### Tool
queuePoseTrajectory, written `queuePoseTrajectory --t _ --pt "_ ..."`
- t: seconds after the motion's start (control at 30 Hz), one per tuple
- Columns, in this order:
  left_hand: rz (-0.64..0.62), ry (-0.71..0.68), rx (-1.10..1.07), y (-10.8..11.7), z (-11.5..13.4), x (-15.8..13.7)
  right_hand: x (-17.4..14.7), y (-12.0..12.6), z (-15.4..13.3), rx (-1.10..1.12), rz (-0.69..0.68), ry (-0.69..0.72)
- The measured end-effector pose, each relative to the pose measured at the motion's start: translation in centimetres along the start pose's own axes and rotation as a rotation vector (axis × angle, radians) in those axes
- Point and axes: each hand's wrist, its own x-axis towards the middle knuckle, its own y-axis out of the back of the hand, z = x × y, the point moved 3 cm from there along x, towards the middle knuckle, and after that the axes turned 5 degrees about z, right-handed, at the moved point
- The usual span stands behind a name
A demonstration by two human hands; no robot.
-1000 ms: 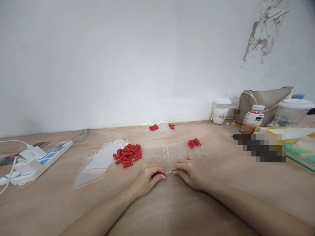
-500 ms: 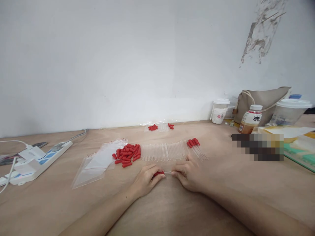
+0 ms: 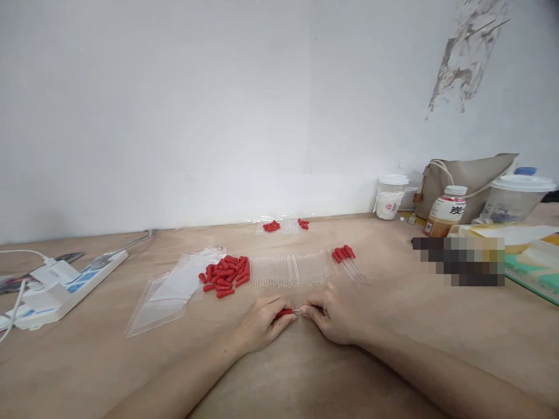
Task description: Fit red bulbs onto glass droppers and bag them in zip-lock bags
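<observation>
Between finger and thumb, my left hand (image 3: 268, 319) pinches a red rubber dropper bulb (image 3: 285, 313). A short piece of clear glass dropper tube (image 3: 297, 311) shows between the bulb and my right hand (image 3: 329, 314), whose fingertips are closed on it. Most of the tube is hidden by the right fingers. Beyond my hands lies a row of clear glass tubes (image 3: 288, 270), with a heap of red rubber bulbs (image 3: 225, 273) at its left end. To the right of the row lie several droppers with red bulbs fitted (image 3: 345, 254), side by side.
Clear zip bags (image 3: 163, 299) lie left of the bulb heap. Further left is a white power strip (image 3: 82, 291) with plugs and cables. A bag of droppers (image 3: 288, 226) rests near the wall. A paper cup (image 3: 390, 198), a drink bottle (image 3: 446, 212) and a grey bag (image 3: 467, 180) stand at right.
My hands have come closer together, and less of the glass tube shows between them. The right hand has shifted slightly left. The things on the table stay put.
</observation>
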Motion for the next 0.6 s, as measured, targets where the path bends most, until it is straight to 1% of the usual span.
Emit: queuePoseTrajectory --t 0.13,0.3,0.37,0.5,0.6 --pt "-0.009 -0.008 -0.008 -0.1 0.0 0.0 -0.1 0.1 -0.3 -0.03 0.008 0.022" --pt "-0.045 -0.036 0.023 0.3 0.2 0.3 -0.3 0.0 -0.4 -0.094 0.03 0.101" --pt "-0.021 -0.052 0.043 0.6 0.1 0.4 -0.3 0.1 -0.4 -0.14 0.065 0.157" --pt "0.071 -0.061 0.086 1.0 -0.3 0.5 -0.6 0.4 -0.4 -0.262 0.146 0.304" --pt "0.103 -0.041 0.114 1.2 -0.6 0.4 -0.9 0.8 0.1 -0.37 0.17 0.351"
